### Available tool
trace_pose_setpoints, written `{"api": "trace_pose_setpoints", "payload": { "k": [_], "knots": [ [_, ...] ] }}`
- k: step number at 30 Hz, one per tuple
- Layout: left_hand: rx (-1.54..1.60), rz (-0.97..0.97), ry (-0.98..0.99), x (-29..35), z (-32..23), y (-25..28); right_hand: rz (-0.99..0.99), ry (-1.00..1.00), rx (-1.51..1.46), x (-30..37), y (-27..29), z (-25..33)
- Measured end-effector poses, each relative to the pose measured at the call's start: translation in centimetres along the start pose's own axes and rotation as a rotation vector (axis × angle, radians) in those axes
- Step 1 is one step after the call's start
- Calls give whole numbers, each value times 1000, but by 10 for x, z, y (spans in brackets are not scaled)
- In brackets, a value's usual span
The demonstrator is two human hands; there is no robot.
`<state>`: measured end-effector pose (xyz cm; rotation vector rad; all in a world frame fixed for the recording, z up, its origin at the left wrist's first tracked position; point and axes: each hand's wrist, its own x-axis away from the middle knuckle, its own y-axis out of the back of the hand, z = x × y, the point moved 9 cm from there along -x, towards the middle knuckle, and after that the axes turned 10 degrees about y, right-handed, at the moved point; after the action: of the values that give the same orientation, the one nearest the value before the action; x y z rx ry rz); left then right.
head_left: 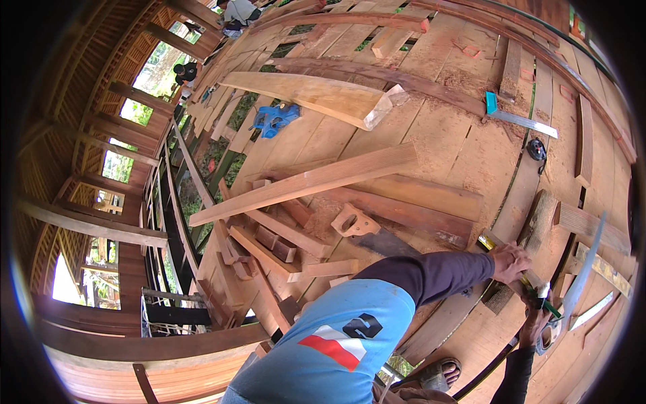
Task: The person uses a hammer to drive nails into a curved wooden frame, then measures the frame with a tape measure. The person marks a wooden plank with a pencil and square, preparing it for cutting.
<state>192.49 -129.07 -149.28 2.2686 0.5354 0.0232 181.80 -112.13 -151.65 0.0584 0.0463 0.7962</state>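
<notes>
My left hand (509, 261), at the end of a dark sleeve, has its fingers closed on a narrow yellow-edged strip (486, 240) lying along a wooden piece. Just below it, my right hand (533, 324) is closed around a slim green-and-white thing (546, 301); its exact kind is too small to tell. Both hands are close together over the timber at the lower right. Beside my right hand, a saw-like pale curved blade (587, 266) points up and away. Left of my hands, a handsaw (356, 222) with a wooden handle lies partly hidden under my left arm.
Offcuts and beams, including a long plank (303, 182), lie about the left and middle. Farther off are a thick beam (309, 94), a blue power tool (276, 120), a teal-handled square (515, 120) and a black tape measure (537, 149). Gaps open between floorboards. Other people (185, 74) are at the far left.
</notes>
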Motion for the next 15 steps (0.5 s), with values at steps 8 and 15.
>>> {"api": "trace_pose_setpoints", "payload": {
  "k": [8,15],
  "knots": [
    [54,205,18,-10,0,14,102,-26,25,-12,-10,7],
    [65,316,42,-19,-2,7,53,-52,-109,-10,-16,21]
  ]
}}
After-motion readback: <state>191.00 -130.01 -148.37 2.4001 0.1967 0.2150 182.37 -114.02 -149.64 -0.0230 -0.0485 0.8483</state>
